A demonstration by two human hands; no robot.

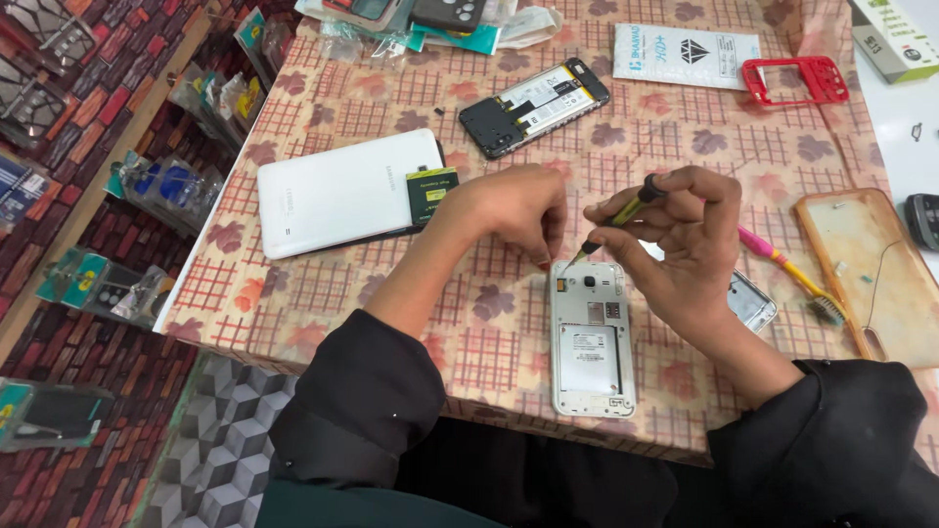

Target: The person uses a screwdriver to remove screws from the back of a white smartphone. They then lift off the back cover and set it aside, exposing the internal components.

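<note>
Opened white phone [592,337] lies back-up at the near table edge, rear cover off, battery bay bare. Right hand [685,244] has its fingers closed around a small screwdriver [618,217], black-and-yellow handle, tip down at the phone's top-left corner. Left hand [514,210] sits just beside that corner, fingers curled, fingertips down close to the driver tip; can't tell if they pinch anything. Silver back cover [751,301] lies partly hidden behind the right hand. Pink-and-yellow toothbrush [787,274] lies right of it, then a worn clear case [866,269]. Further back: white tablet [347,191] with a battery [432,191] at its edge, a dismantled black phone [536,106], a red frame [794,80]. All on a checked tablecloth [323,293].
</note>
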